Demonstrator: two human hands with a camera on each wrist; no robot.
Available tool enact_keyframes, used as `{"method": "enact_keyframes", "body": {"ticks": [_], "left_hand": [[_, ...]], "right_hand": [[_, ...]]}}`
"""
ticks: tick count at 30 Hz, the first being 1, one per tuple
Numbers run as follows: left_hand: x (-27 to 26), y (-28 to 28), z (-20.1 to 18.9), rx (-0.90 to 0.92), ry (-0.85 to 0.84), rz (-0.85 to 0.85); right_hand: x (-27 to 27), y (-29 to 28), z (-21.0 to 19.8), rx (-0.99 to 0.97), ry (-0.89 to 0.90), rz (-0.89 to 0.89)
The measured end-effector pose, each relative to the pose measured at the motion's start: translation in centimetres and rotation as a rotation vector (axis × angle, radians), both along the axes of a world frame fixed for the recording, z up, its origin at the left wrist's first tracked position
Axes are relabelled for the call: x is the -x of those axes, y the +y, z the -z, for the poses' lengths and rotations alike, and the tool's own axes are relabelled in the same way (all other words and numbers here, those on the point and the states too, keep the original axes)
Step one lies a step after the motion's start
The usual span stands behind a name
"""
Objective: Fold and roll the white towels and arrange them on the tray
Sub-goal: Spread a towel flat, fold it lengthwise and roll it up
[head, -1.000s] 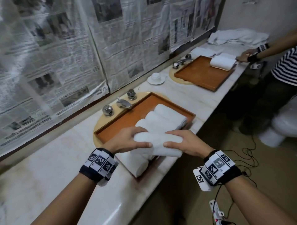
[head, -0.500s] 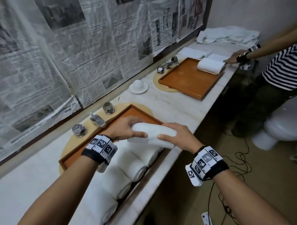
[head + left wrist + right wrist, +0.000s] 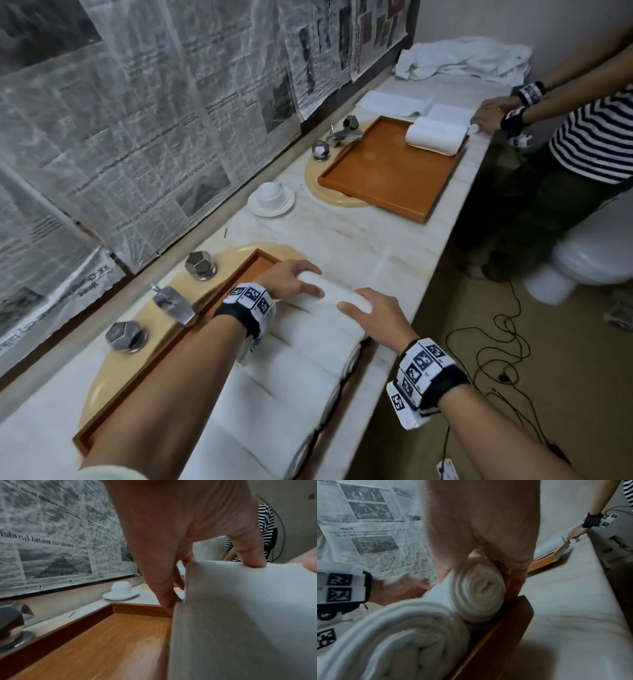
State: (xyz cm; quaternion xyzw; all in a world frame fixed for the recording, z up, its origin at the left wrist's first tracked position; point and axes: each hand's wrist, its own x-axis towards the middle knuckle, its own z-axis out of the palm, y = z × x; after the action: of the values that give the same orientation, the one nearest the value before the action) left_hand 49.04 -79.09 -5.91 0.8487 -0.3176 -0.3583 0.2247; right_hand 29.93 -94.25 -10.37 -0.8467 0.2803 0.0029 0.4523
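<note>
From the head view a rolled white towel (image 3: 334, 297) lies at the far end of the wooden tray (image 3: 236, 274), gripped endwise between left hand (image 3: 286, 279) and right hand (image 3: 380, 317), while the left wrist view shows the thumb (image 3: 247, 550) dug into its top and the right wrist view shows fingers (image 3: 513, 577) curled round its spiral end (image 3: 479, 589) beside the marble counter (image 3: 573, 615).

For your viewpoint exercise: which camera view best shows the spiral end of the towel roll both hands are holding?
The right wrist view: the roll's coiled end faces the camera, gripped by the right hand at the tray's corner. The head view shows only its long side; the left wrist view shows a plain white flank.
</note>
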Motion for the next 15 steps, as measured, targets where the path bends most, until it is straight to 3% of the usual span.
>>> {"method": "enact_keyframes", "body": {"ticks": [4, 6, 15], "left_hand": [[-0.3, -0.5, 1.3, -0.051, 0.04, -0.005], [-0.3, -0.6, 1.5, -0.077, 0.04, -0.013], [0.6, -0.3, 2.0, -0.117, -0.052, -0.019]], "right_hand": [[-0.2, 0.4, 0.4, 0.278, 0.109, -0.073], [-0.3, 0.4, 0.3, 0.328, 0.139, -0.087], [0.7, -0.2, 1.3, 0.025, 0.127, -0.001]]}}
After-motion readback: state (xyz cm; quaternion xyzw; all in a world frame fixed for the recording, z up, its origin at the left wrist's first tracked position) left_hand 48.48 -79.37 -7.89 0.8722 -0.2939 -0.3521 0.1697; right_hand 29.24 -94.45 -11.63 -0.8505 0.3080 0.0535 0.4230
